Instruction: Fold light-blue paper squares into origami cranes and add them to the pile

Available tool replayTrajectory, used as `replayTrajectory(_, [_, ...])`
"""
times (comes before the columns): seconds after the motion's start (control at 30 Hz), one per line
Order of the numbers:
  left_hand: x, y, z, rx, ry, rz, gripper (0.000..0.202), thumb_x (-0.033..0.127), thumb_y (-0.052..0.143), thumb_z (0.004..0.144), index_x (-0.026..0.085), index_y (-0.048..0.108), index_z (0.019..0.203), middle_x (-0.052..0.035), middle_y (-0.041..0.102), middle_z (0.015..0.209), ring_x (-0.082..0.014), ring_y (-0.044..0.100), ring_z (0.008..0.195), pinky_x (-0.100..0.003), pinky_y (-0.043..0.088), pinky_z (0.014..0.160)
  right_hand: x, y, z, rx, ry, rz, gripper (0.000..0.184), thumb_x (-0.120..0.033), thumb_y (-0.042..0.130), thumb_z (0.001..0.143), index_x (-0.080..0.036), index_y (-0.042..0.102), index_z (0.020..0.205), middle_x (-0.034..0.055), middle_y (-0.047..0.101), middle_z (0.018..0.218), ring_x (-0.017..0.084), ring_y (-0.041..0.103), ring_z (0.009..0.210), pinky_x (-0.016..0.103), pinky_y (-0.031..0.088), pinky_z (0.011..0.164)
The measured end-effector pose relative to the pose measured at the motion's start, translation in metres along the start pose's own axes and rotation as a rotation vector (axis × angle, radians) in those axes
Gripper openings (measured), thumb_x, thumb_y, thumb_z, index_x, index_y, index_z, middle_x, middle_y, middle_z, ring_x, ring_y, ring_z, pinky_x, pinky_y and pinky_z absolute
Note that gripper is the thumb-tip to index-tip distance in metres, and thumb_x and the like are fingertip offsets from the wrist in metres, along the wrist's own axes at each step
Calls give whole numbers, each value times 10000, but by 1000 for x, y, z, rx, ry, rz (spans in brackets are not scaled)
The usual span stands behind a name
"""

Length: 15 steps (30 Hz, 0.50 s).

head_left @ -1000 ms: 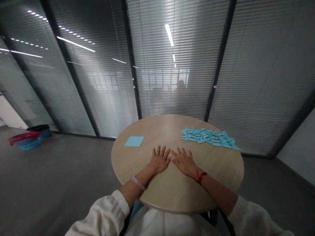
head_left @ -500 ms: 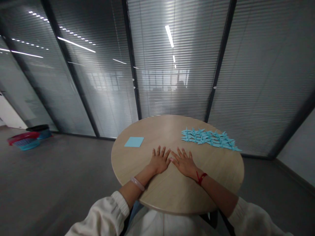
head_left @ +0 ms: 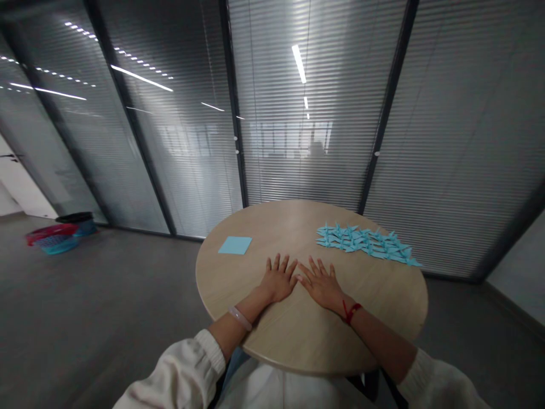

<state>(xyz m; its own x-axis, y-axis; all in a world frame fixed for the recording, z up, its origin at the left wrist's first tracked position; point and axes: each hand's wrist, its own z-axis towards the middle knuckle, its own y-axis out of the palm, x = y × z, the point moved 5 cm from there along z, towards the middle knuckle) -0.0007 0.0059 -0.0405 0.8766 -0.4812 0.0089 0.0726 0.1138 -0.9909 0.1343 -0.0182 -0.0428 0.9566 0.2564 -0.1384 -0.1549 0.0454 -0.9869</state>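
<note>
Both palms lie flat on a round wooden table (head_left: 293, 218), holding nothing. My left hand (head_left: 279, 281) has its fingers spread, a pale bangle (head_left: 240, 318) on the wrist. Beside it, my right hand (head_left: 321, 284) is likewise spread, with a red string bracelet (head_left: 351, 312) on its wrist. The thumbs come close together or touch. Beyond my left hand, to the left, is a square of light blue paper (head_left: 235, 245). Past my right hand, several light blue folded paper cranes (head_left: 366, 241) stand in rows near the table's far right edge.
Behind the table runs a glass partition with blinds (head_left: 302, 170) and dark frames. On the grey floor at far left sit a red and blue basket (head_left: 55, 238) and a dark-rimmed blue basket (head_left: 83, 223). A white door (head_left: 21, 182) shows at the left edge.
The whole view has shifted slightly, so everything appears a little further right. My hands, the paper and the cranes keep their places on the table.
</note>
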Motion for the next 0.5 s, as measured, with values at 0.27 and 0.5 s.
replayTrajectory(0.27, [0, -2, -2, 18, 7, -15, 581, 497, 200, 913, 235, 268, 1427, -108, 216, 1498, -361, 100, 1376, -618, 78, 1051, 0, 0, 1, -1, 2, 21, 616, -614, 79, 884, -350, 188, 1430, 69, 114, 1528, 321, 69, 1391, 613, 45, 1042])
replayTrajectory(0.5, [2, -7, -2, 17, 3, -118, 563, 473, 283, 902, 212, 332, 1398, -136, 260, 1481, -366, 124, 1372, -629, 83, 1043, 0, 1, -1, 70, -20, 39, 584, -584, 169, 902, -316, 285, 1407, 99, 216, 1503, 339, 158, 1373, 625, 91, 1030])
